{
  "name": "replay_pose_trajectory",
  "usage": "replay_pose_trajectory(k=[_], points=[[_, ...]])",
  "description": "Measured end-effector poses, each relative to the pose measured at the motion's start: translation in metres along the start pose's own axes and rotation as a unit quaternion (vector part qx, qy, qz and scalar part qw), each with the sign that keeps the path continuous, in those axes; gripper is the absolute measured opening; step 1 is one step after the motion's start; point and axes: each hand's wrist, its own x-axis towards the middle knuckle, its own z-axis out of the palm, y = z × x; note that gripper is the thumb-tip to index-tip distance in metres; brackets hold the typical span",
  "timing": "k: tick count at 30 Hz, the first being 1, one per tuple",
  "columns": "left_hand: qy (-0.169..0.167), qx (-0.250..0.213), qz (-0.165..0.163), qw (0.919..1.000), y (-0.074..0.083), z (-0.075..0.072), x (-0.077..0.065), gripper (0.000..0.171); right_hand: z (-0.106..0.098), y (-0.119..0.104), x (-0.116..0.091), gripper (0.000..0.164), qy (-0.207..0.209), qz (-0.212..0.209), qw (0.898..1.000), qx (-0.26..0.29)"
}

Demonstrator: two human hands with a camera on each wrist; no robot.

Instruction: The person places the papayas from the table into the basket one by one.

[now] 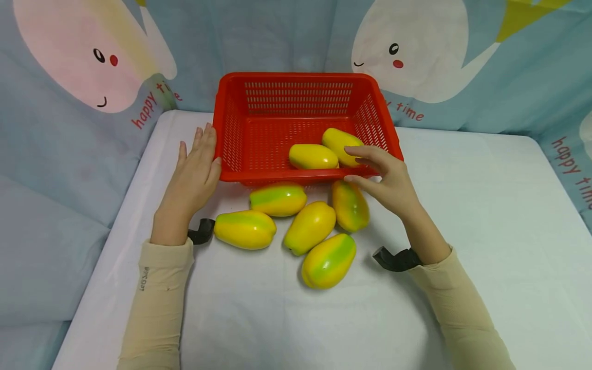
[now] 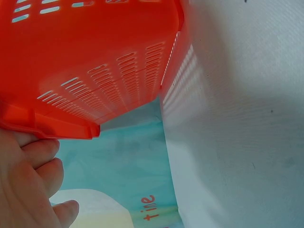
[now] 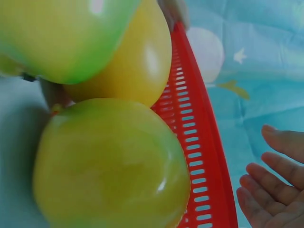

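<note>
Nearest the camera, a front papaya (image 1: pixel 329 261) lies on a white table (image 1: pixel 259 324); a middle papaya (image 1: pixel 310 227) and a left papaya (image 1: pixel 245 229) sit just beyond. Next, at 8 o'clock from the right hand (image 1: pixel 387 180), the rim-side papaya (image 1: pixel 351 208) stretches nearly 12-to-6 outside the red basket (image 1: pixel 287 175), beside a sideways papaya (image 1: pixel 277 199). That hand, the nearer, arches loosely over the front rim, fingers apart, gripping nothing. The left hand (image 1: pixel 191 177), fingers straight, touches the basket's 9 o'clock side. Inside, two papayas (image 1: pixel 313 156) occupy the 4 o'clock corner; printed cloth (image 1: pixel 296 36) hangs behind.
</note>
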Motion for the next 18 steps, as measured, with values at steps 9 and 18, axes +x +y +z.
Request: replay_pose_trajectory(k=[9, 18], points=[[0.000, 0.004, -0.001, 1.0000, 0.000, 0.000, 0.000, 0.060, -0.008, -0.003, -0.023, 0.049, -0.005, -0.018, 1.000, 0.009], [-0.001, 0.005, -0.004, 1.0000, 0.000, 0.000, 0.000, 0.060, -0.014, 0.000, -0.036, 0.050, -0.022, 0.001, 1.000, 0.002]])
